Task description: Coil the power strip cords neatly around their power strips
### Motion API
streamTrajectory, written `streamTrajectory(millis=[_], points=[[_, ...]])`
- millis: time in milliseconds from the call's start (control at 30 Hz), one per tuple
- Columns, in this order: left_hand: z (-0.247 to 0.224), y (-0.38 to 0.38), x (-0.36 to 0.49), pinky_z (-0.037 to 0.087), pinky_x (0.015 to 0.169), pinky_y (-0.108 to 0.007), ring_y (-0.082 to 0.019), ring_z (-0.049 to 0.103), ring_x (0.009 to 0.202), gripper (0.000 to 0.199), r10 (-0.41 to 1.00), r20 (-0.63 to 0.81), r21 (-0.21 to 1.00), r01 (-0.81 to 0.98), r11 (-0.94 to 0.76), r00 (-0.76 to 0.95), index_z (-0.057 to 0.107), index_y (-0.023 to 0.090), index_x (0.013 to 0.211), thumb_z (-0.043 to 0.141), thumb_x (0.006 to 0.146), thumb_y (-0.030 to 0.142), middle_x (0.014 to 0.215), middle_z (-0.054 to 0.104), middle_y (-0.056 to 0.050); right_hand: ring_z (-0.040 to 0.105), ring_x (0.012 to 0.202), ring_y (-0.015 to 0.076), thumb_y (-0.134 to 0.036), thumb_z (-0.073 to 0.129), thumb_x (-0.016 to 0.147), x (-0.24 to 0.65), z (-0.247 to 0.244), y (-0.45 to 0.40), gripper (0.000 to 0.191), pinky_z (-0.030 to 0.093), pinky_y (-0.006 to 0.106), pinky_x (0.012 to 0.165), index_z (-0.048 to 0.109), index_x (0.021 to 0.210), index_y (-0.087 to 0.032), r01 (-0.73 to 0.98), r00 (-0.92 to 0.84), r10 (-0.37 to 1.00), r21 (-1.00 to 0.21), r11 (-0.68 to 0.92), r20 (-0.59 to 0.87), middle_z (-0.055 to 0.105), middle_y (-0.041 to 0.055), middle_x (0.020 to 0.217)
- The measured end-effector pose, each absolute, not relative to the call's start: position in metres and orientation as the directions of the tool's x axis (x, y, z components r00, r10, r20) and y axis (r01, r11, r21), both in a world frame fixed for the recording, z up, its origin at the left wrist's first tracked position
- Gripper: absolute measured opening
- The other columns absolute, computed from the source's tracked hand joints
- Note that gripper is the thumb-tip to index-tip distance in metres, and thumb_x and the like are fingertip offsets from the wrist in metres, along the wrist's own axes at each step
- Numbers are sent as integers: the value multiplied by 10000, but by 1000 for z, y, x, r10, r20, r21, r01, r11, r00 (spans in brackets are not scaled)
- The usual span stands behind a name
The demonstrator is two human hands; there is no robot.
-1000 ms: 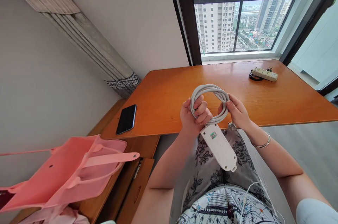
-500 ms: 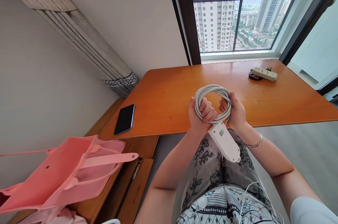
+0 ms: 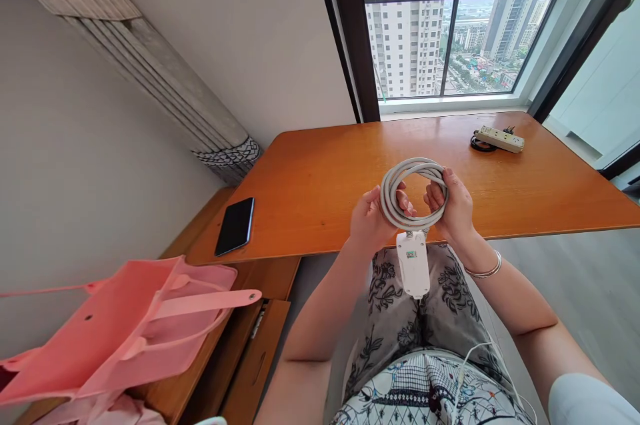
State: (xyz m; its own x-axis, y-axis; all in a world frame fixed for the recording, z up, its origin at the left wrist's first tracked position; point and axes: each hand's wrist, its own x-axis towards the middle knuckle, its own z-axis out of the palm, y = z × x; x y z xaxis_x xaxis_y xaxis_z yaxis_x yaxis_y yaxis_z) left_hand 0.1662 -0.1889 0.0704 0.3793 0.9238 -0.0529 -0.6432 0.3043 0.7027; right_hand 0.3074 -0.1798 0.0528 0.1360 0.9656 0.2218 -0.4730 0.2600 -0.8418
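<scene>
Both my hands hold a coiled grey-white power cord (image 3: 393,205) over the near edge of the table. My left hand (image 3: 373,221) grips the left side of the coil, with its fingers curled through the loop. On the right side, my right hand (image 3: 456,208) pinches the coil between thumb and curled fingers. From the bottom of the coil hangs a white power strip (image 3: 413,265), its back with a small green-and-white label toward me. It dangles nearly upright above my lap, touched by neither hand.
A wooden table (image 3: 320,171) spans the front. On it lie a black phone (image 3: 235,226) at left and a beige power strip (image 3: 501,139) with a black cord at far right. A pink bag (image 3: 130,325) stands at lower left beside a wooden drawer (image 3: 257,361).
The coil has shifted slightly to the right. The white power strip has swung from a slant to hanging nearly straight down. My left hand's fingers have loosened and moved within the loop.
</scene>
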Motion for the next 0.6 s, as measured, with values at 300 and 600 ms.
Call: streamTrajectory(millis=[300,600], points=[[83,-190,171,378,463,-194,-41,180,362,619,951,-69,779,-579,240,303,392,176,530,537,883,663,412,162,107,310,479,112,-772,551,812,305,43,-181,523,305,268,470,519,831,-251,-363,124,947,-875,321,296,315,-71,534],[98,-195,166,340,441,-202,-43,154,363,637,988,40,807,-588,55,148,335,180,505,489,924,635,412,136,96,566,817,187,-740,565,828,330,13,-188,541,488,331,749,608,1027,-239,-42,-99,903,-909,415,417,618,39,867]])
